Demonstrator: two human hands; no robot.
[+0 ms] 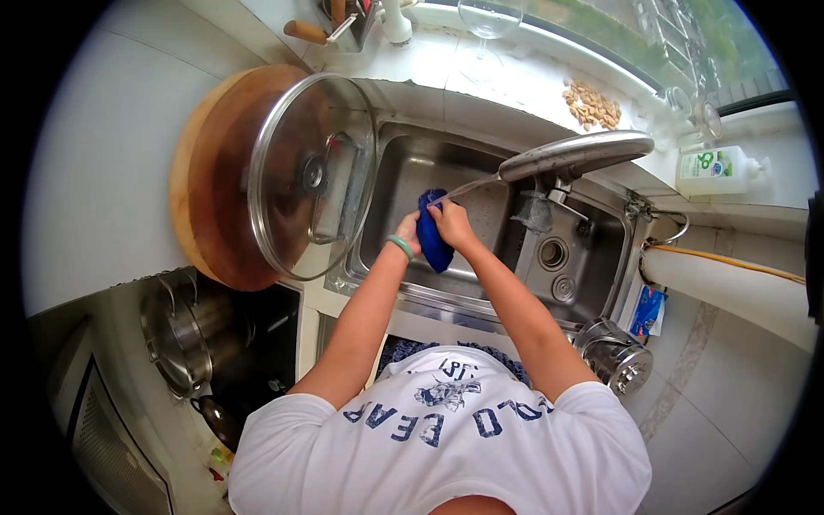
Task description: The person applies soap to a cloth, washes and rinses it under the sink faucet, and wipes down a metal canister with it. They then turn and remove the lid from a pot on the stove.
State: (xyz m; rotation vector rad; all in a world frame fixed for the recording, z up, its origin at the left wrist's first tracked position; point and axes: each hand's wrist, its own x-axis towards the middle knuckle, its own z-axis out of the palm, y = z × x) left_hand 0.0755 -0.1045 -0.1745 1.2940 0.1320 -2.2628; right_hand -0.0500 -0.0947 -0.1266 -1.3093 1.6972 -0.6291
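A dark blue cloth [436, 245] hangs bunched between my two hands over the left basin of the steel sink [390, 172]. My left hand [408, 232], with a green bangle at the wrist, is closed on the cloth's left side. From the right, my right hand [452, 223] grips its upper part. A thin stream of water runs from the faucet [575, 154] down onto the cloth by my right fingers. The cloth's lower end droops below both hands. Some fingertips are hidden behind the fabric.
A glass lid [313, 176] leans by round wooden boards [215, 180] on the left. The right basin has a drain [553, 253]. Almonds or similar nuts [592, 105], a wine glass [489, 17] and a soap bottle [712, 170] stand along the sill. A steel pot [176, 335] is lower left.
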